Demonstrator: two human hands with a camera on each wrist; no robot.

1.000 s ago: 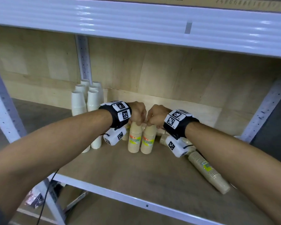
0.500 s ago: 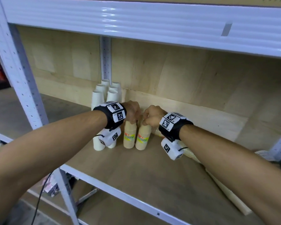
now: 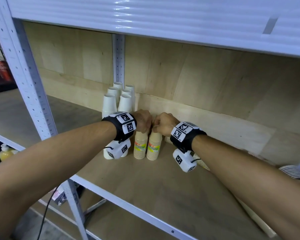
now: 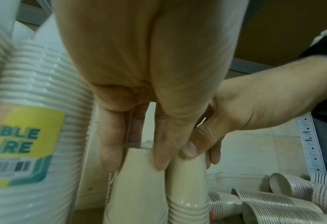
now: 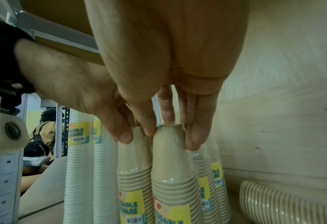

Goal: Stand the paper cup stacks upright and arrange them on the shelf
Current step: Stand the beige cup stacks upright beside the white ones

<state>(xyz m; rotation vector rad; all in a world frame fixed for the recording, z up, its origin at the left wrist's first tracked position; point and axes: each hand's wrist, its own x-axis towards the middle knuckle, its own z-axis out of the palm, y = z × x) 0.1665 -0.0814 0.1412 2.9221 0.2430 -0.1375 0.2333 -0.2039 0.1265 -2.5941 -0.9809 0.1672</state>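
Two tan paper cup stacks with yellow labels stand upright side by side on the wooden shelf. My left hand grips the top of the left tan stack, its fingers curled round the top cup. My right hand pinches the top of the right tan stack between thumb and fingers. In the right wrist view the right tan stack touches the left one. More tan stacks stand behind them.
Several white cup stacks stand upright just left of the tan ones, close to the rear post. Other stacks lie on their sides to the right. The upper shelf beam hangs overhead.
Both hands keep hold of the tops of the two tan stacks. My head view has swung, so the left front post now shows and the lying stacks slide out to the right.
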